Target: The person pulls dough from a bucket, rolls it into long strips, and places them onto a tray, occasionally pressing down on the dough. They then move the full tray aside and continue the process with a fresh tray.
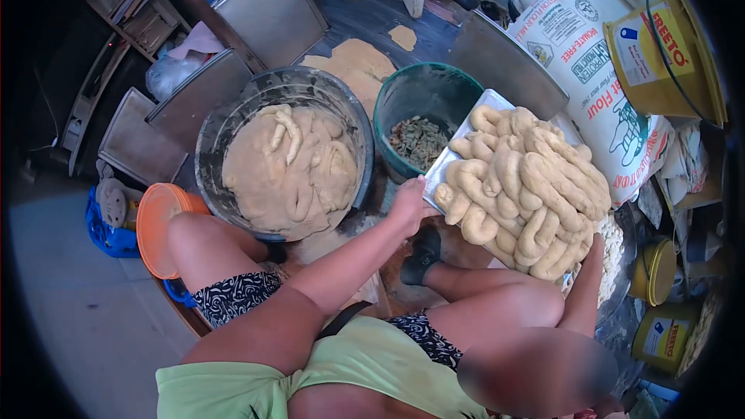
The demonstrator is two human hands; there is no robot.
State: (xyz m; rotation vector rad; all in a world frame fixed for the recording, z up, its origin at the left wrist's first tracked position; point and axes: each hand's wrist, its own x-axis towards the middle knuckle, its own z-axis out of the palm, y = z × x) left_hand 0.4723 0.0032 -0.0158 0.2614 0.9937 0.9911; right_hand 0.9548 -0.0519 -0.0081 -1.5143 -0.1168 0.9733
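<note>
A metal tray (438, 173), piled with long, twisted dough pieces (535, 190), is held up at a tilt between my two hands. My left hand (411, 205) grips its near left edge, thumb on top and fingers mostly hidden below. At the right side, my right hand (595, 254) supports the tray; the dough and tray hide most of its fingers. Left of the tray stands a large dark basin (203, 143) with a broad mass of dough (287, 167), two thin dough strips lying on top. A green tub (382, 112) holding crumbled greyish material is just behind the tray.
Flat metal sheets (272, 15) lean around the back and left. A printed flour sack (597, 70) and yellow bucket (663, 54) stand at right. Below the tray's right side is a basin with pale pieces (611, 256). An orange bucket (159, 229) sits by my left knee.
</note>
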